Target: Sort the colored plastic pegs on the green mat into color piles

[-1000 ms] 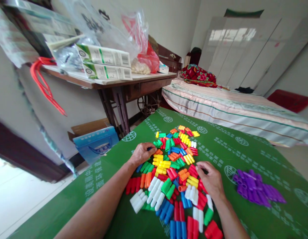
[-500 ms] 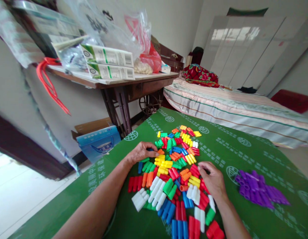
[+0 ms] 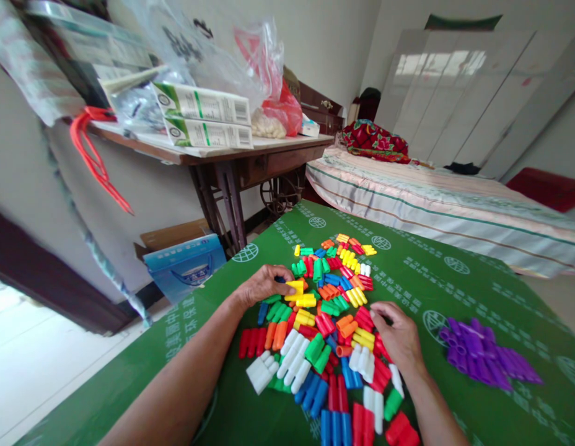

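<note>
A spread of coloured plastic bullet-shaped blocks (image 3: 331, 322) lies on a green printed sheet (image 3: 408, 272): red, blue, white, green, yellow and orange, many joined in short rows. My left hand (image 3: 262, 285) rests at the pile's left edge, fingers curled, pinching a yellow block (image 3: 295, 288) that is lifted and tilted. A blue piece shows under its fingers. My right hand (image 3: 399, 337) lies on the pile's right side, fingers bent down onto red and yellow blocks; what it holds is hidden. A separate heap of purple blocks (image 3: 487, 356) sits to the right.
A wooden table (image 3: 222, 152) stands at the back left, with cartons and plastic bags on it. A blue box (image 3: 185, 266) and cardboard sit on the floor beneath. A striped bed (image 3: 431, 198) runs behind the sheet, white wardrobes beyond it.
My left hand has picked up and tilted a yellow block at the pile's left edge. My right hand has stayed in place.
</note>
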Tool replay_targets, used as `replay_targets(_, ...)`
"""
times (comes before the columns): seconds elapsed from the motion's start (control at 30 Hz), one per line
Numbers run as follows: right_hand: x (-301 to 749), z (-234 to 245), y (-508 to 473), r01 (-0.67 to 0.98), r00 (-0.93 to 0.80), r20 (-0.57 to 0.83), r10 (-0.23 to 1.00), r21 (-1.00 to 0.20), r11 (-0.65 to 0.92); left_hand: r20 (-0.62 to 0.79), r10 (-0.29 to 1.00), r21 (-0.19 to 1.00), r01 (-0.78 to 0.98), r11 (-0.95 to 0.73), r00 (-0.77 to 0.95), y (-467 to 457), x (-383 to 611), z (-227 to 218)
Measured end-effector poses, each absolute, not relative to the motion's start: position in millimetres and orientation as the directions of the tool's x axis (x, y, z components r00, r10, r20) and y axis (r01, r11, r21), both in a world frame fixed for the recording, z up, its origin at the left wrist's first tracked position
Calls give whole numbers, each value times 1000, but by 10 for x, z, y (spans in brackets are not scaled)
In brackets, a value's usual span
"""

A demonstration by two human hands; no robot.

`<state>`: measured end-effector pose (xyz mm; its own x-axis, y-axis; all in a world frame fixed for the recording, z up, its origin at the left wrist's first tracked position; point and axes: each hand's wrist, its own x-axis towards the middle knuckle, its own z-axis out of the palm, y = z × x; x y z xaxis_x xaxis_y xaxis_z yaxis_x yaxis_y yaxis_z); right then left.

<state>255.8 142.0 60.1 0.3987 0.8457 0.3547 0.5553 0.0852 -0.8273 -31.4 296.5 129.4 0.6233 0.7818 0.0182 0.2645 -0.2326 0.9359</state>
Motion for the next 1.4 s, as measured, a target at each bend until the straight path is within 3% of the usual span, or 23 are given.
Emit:
replay_targets(0.33,2543,617,1414,555,404,358,842,-828,86,-47,863,993,115,-12,502,2921,-334,1281)
replay_targets(0.57,2526,642,1414,552,404,364,839,-828,94,-9,907,1000,7,6,422,2925,-285,1347)
replay_targets(0.7,2484,685,1410,570,406,411,816,-812,126,-21,881,1000,-9,29,473,2827,-165,1492)
replay_targets(0.8,2423,791,1391,653,359,540,761,-728,209,1,851,1000,-3,1,526,2720,-55,1622)
replay_targets(0.9,2323,942,1361,719,249,656,713,-618,318,30,814,998,28,-57,580,2596,69,1705)
replay_targets(1.07,2104,1067,1331,734,49,693,719,-513,445,29,726,992,69,-105,687,2412,319,1709)
replay_targets(1.23,2018,1026,1352,749,69,685,725,-516,417,64,679,994,13,-108,731,2311,487,1702)
replay_targets(1.4,2026,1053,1366,712,82,675,733,-554,431,80,738,994,7,-113,670,2193,503,1677)
